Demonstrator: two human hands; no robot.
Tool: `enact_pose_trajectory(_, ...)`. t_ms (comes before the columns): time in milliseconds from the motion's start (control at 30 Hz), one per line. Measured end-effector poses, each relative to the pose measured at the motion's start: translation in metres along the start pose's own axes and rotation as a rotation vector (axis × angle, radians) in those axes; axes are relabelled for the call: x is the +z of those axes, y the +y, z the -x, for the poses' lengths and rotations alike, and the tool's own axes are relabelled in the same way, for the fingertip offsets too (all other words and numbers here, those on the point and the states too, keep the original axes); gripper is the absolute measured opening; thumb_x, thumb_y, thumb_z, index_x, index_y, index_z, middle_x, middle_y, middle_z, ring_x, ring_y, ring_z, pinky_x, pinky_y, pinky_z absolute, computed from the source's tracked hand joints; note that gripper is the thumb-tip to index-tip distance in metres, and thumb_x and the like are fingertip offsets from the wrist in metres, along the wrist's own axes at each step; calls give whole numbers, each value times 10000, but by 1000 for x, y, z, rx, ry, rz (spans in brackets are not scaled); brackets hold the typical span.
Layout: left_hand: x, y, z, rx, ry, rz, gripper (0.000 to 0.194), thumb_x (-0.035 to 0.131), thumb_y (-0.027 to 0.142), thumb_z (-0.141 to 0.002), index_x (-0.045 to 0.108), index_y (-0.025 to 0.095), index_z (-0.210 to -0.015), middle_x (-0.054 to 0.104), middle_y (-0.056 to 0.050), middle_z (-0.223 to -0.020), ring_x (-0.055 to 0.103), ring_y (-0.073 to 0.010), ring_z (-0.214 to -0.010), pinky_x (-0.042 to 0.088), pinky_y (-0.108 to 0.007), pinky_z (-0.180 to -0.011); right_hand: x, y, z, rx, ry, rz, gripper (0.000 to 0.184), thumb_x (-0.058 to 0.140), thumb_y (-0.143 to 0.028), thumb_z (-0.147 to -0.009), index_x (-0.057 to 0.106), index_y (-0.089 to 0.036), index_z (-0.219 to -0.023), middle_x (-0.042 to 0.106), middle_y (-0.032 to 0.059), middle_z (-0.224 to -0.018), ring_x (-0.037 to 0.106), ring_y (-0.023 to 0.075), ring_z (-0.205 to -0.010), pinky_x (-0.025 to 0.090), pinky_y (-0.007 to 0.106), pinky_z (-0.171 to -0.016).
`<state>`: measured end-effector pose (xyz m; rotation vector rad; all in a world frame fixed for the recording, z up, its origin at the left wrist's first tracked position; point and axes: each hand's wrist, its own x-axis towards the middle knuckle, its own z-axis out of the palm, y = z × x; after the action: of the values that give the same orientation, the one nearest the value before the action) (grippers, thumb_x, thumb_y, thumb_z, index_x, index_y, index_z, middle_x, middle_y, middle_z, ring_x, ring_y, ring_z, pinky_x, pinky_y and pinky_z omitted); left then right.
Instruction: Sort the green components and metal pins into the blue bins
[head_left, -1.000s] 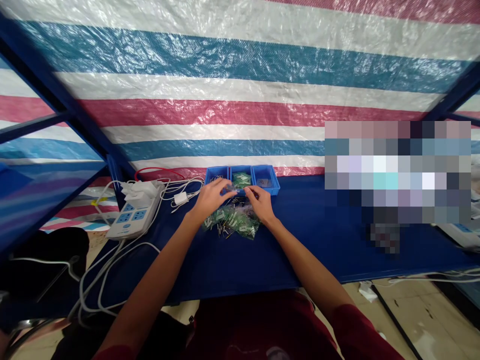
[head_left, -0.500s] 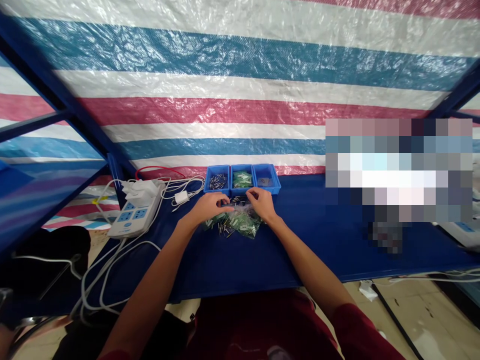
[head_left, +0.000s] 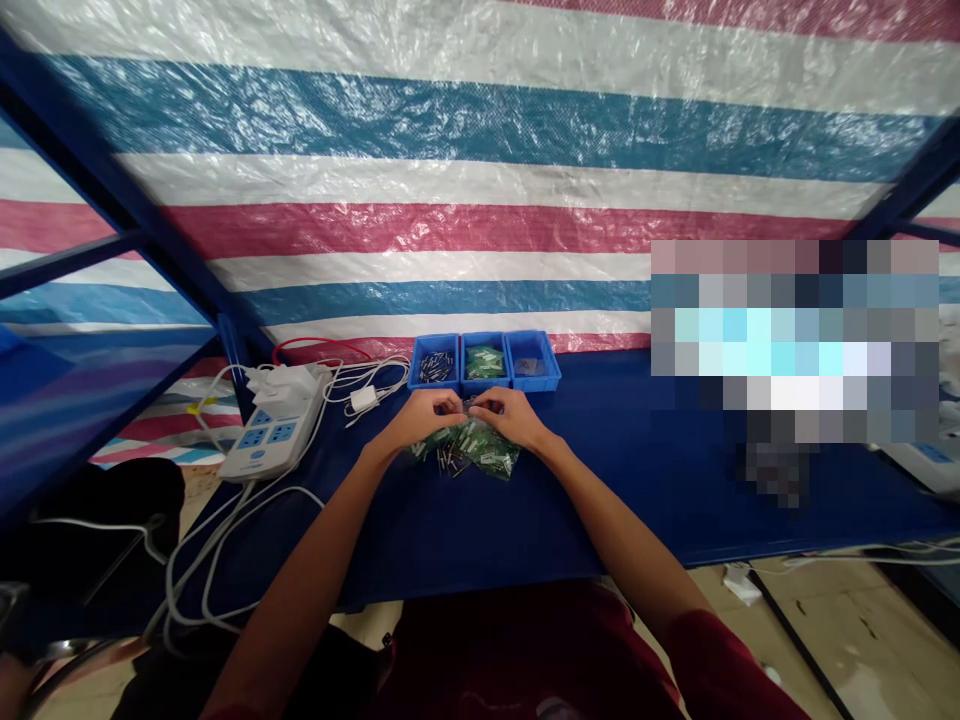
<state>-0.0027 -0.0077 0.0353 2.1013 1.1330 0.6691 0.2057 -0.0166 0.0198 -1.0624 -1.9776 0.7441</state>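
Note:
My left hand [head_left: 424, 416] and my right hand [head_left: 514, 414] are close together over a loose pile, fingers curled in and the fingertips almost meeting. Whatever lies between the fingertips is too small to make out. Under and in front of them spread green packets in clear plastic [head_left: 495, 455] and slim metal pin-like pieces [head_left: 451, 461]. Just beyond the hands stand three joined blue bins. Similar metal pieces fill the left bin [head_left: 433, 387], green packets the middle bin [head_left: 486, 384], and a few small clear pieces lie in the right bin [head_left: 538, 383].
A white power strip [head_left: 274, 440] with plugged-in adapters sits at left, its cables trailing over the blue table [head_left: 480, 545]. A small white adapter [head_left: 364, 399] lies near the bins. Striped plastic sheeting [head_left: 450, 230] hangs behind. A pixelated area covers the right side.
My right hand has moved left and slightly down from the bins' front edge to my left hand. My left hand's fingers have drawn closer together.

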Motion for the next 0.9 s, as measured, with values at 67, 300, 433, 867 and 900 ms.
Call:
enact_pose_trajectory(67,-2,2,0,-3,47,16,331,645,485,-771,664,163,-843,698,-60,-794,635,-181,-728,491,-276,-647,-1,1,-1,31,-21,-72,199,603,-317,-827,694,-166,-733,665,13,-685,560,120,-605,422,236,-604)
enact_pose_trajectory(300,-3,1,-4,-28,404,-66,322,578,469,-815,675,173,-894,714,-51,-815,621,-176,-711,457,-262,-601,-11,14,-9,377,434,-592,280,517,-403,-876,655,-165,-823,717,99,-797,643,157,-564,527,284,-532)
enact_pose_trajectory(433,0,-2,-5,0,331,-154,284,545,431,-833,674,178,-843,705,-32,-756,612,-166,-676,477,-275,-662,-20,17,-8,511,390,-574,193,554,-322,-829,648,-157,-798,709,89,-718,623,155,-483,514,280,-477)
enact_pose_trajectory(867,-1,20,-16,-16,-7,-291,280,542,423,-845,696,209,-939,720,-39,-809,642,-193,-701,452,-273,-638,-10,5,0,458,-56,696,271,633,-395,-835,694,-146,-922,691,182,-990,662,280,-930,484,342,-763)
enact_pose_trajectory(900,0,21,-17,2,15,-288,286,530,423,-853,694,204,-937,721,-41,-820,643,-193,-714,452,-273,-647,-8,3,0,460,-64,723,257,608,-366,-855,688,-136,-938,684,188,-1010,662,277,-935,482,334,-766)
